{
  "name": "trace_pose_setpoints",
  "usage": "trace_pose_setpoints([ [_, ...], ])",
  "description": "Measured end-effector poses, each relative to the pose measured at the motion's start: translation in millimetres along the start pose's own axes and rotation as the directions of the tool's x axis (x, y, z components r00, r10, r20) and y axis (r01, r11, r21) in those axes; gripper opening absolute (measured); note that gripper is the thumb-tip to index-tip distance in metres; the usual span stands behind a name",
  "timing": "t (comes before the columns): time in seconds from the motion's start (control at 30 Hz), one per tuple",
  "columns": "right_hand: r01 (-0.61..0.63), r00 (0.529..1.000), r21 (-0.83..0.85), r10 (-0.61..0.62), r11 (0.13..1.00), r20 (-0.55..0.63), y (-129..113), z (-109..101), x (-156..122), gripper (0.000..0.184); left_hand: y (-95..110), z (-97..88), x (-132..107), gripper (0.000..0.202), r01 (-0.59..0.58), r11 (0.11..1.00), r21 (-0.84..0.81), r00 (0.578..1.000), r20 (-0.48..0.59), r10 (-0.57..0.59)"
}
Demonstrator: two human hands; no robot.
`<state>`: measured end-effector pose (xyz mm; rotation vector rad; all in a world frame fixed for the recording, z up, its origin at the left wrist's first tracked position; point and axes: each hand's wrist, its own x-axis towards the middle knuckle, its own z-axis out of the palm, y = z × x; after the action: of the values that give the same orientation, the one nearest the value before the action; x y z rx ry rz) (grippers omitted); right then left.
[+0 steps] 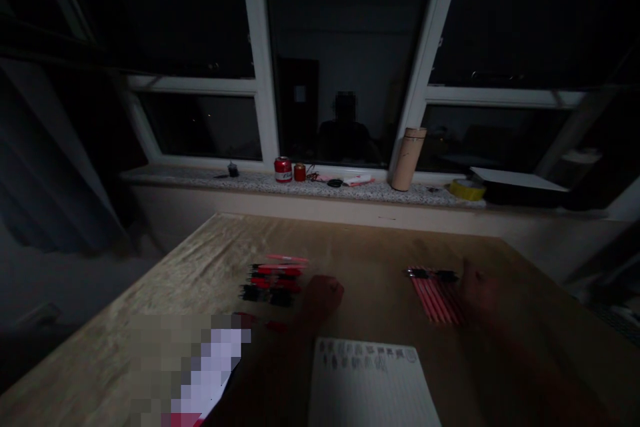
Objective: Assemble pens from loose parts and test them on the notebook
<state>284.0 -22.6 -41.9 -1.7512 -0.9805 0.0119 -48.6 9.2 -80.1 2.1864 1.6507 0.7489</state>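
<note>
My left hand (pixel 324 297) rests on the table as a closed fist, with nothing seen in it. Just left of it lies a group of red and black pens (pixel 273 283), with a pink pencil (pixel 289 259) at its far side. My right hand (pixel 479 288) is curled closed on the table, dim and slightly blurred, and I see nothing in it. Beside its left edge several pink pencils (pixel 434 300) lie side by side, with a black pen (pixel 447 275) across their far ends. A lined notebook (pixel 373 387) with pencil marks along its top lies between my forearms.
The wooden table (pixel 360 247) ends at a window sill (pixel 240 180). On the sill stand a red can (pixel 283 170), a smaller red can (pixel 299 172), a tan flask (pixel 409 160) and a yellow tape roll (pixel 467 189). A pixelated white item (pixel 213 367) lies at the table's left front.
</note>
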Motion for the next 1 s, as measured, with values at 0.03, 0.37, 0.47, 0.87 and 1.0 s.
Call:
trace_pose_setpoints([
  [0.03,0.008,1.000,0.029,-0.008,1.000,0.000,-15.4,2.8,-2.2,0.044,0.0,-0.6,1.2,0.023,0.005,1.000,-0.021,1.000,-0.016,-0.006],
  [0.37,0.013,0.873,0.413,-0.211,0.911,0.439,-83.5,73.8,-106.5,0.036,-0.5,2.4,-4.3,0.030,0.016,0.976,-0.217,0.995,-0.088,-0.036],
  [0.47,-0.011,0.825,0.426,-0.233,0.905,0.515,-70.5,93.6,-124.9,0.038,-3.5,3.8,-6.0,0.030,-0.006,0.965,-0.264,0.997,-0.082,-0.016],
  [0.87,-0.082,0.815,0.452,-0.201,0.888,0.544,-55.8,104.2,-125.8,0.035,-5.6,2.2,-7.8,0.029,-0.033,0.929,-0.368,0.994,-0.108,-0.007],
  [1.0,-0.095,0.819,0.455,-0.190,0.886,0.541,-56.0,104.2,-122.8,0.035,-4.3,2.4,-10.1,0.027,-0.020,0.928,-0.371,0.994,-0.105,-0.021],
])
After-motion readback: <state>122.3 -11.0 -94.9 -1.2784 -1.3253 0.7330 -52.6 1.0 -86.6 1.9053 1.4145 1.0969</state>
